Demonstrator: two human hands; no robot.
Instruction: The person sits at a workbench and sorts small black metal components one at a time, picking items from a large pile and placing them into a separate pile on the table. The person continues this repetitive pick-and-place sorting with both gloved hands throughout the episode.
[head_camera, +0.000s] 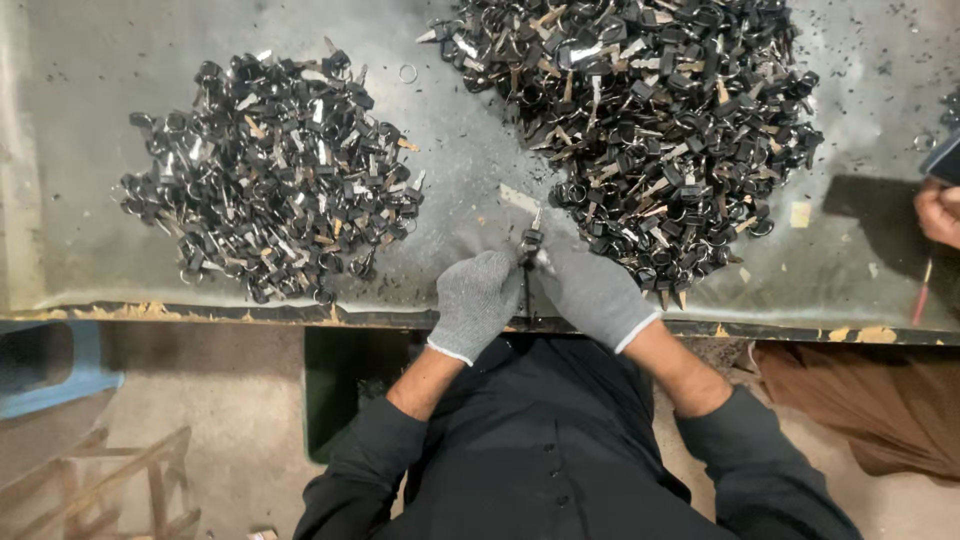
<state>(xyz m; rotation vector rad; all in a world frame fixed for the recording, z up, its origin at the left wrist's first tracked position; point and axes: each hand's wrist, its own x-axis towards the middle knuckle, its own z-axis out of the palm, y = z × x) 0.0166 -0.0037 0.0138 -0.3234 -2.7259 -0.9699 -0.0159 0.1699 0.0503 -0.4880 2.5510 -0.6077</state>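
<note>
Key (531, 240), seemingly pinched between gloved hands, near table edge (200, 314).

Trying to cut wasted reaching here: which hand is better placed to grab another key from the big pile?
Probably the right hand: it rests against the edge of the bigger pile, while the left hand sits farther off, both pinching one key.

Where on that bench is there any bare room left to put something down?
Bare table runs along the far left edge, beside the left pile of keys. A narrow strip lies between that pile and the bigger right pile. More room sits right of it. It is crowded where the gloved left hand and right hand meet.
</note>
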